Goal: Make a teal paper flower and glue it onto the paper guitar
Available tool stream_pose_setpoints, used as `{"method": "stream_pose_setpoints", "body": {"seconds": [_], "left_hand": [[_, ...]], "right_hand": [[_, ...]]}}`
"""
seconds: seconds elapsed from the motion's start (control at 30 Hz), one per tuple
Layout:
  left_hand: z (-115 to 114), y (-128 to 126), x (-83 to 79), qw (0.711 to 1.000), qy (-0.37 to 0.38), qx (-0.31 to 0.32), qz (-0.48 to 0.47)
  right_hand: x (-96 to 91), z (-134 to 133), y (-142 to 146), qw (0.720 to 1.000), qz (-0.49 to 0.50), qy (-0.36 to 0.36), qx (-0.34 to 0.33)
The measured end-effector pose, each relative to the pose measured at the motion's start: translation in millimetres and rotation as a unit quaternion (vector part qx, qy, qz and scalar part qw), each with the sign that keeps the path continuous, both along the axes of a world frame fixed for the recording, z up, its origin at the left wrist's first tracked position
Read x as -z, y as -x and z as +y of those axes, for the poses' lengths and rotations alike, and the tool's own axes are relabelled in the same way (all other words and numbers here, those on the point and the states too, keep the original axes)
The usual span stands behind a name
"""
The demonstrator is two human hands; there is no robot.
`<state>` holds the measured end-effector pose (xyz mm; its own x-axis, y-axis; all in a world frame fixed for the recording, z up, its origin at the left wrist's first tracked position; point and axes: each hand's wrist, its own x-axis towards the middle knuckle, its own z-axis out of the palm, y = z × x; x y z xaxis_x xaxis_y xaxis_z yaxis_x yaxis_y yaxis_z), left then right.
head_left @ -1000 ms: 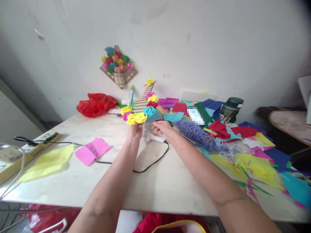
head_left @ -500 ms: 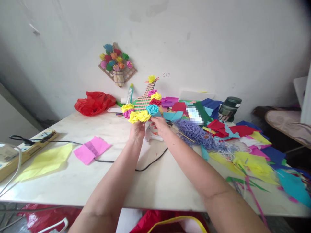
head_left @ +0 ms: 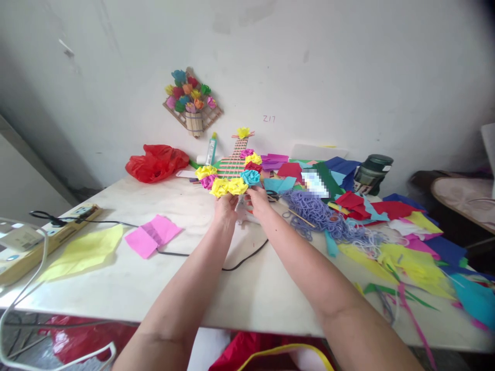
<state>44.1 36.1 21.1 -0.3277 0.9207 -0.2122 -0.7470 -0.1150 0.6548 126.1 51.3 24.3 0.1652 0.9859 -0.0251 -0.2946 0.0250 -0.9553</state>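
Two hands at the bottom of a flowered lattice.
The lattice (head_left: 232, 167) stands over the middle of the worktop (head_left: 270, 304), its narrow neck pointing up toward the wall (head_left: 328, 77). The left hand (head_left: 225, 208) grasps its bottom edge, fingers closed below the yellow flowers (head_left: 220, 187). The right hand (head_left: 258, 202) has its fingers bent at the lower right edge, under the blue flower (head_left: 250, 178); whether they grip, I cannot tell. A white glue gun (head_left: 243, 214), partly hidden, lies between the wrists. Purple yarn (head_left: 313, 211) is heaped right of the right hand, near scattered coloured paper. Pink paper (head_left: 153, 237) and yellow paper (head_left: 83, 252) lie to the left, beside a power strip (head_left: 77, 219). A red bag (head_left: 157, 164) and a glue tube (head_left: 211, 149) are behind.
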Motion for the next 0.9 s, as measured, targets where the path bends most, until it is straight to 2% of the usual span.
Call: {"method": "stream_pose_setpoints", "body": {"seconds": [0.3, 0.57, 0.67, 0.9], "left_hand": [[-12, -3, -9.3, 0.998, 0.009, -0.011, 0.059], [-13, 1, -4.2, 0.988, 0.062, -0.015, 0.141], [-12, 2, -2.7, 0.986, 0.085, -0.03, 0.138], [-10, 6, -3.3, 0.988, 0.078, -0.079, 0.108]], "right_hand": [[13.1, 6, 1, 0.998, 0.054, -0.023, -0.024], [11.3, 9, 3, 0.999, 0.045, -0.021, -0.014], [10.2, 8, 3, 0.999, 0.034, -0.014, -0.02], [7.0, 18, 11, 0.997, 0.037, 0.004, -0.066]]}}
